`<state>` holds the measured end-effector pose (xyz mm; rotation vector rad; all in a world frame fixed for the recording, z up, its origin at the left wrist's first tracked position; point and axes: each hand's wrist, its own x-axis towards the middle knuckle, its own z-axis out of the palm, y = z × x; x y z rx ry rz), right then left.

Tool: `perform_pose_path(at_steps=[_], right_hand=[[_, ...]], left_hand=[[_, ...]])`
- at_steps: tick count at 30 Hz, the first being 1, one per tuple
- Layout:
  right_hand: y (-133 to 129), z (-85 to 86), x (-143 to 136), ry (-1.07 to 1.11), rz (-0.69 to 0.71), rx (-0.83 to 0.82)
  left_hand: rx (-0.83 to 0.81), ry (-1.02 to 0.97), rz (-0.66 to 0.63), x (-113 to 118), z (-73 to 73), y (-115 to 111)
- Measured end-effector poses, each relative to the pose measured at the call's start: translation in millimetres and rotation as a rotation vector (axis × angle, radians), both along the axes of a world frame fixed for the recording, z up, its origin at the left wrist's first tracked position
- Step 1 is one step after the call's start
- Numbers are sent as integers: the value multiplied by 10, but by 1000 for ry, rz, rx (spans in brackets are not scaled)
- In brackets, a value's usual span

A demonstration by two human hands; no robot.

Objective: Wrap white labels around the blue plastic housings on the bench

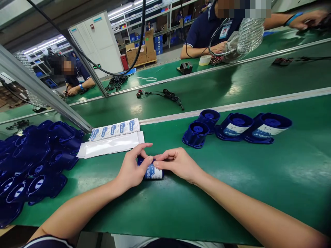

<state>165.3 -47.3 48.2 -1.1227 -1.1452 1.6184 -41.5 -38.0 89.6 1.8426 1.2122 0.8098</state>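
Note:
A dark blue plastic housing (159, 176) lies on its side on the green work surface in front of me, a white and blue label (152, 172) on its upturned side. My left hand (133, 167) grips it from the left, thumb on the label and index finger raised. From the right, my right hand (179, 163) closes on the other end, its thumb pressing the label near the edge. My fingers cover part of the housing. Just behind my left hand are sheets of printed labels (116, 129) and white backing strips (112, 144).
Many blue housings (31, 148) are heaped at the left. Several more, two with labels, stand at the right, including an unlabelled housing (196, 134). Behind a metal rail, a black cable (168, 94) lies on the green belt. A co-worker (200, 34) sits across.

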Motion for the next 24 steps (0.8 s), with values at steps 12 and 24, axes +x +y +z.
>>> perform_pose_path(at_steps=[12,24], right_hand=[[-174,20,-177,-642,58,742],[-22,65,-160,-276,95,291]], left_hand=[[0,-172,-83,-123,-314,-62],[16,-230,-93,-125,-375,-64]])
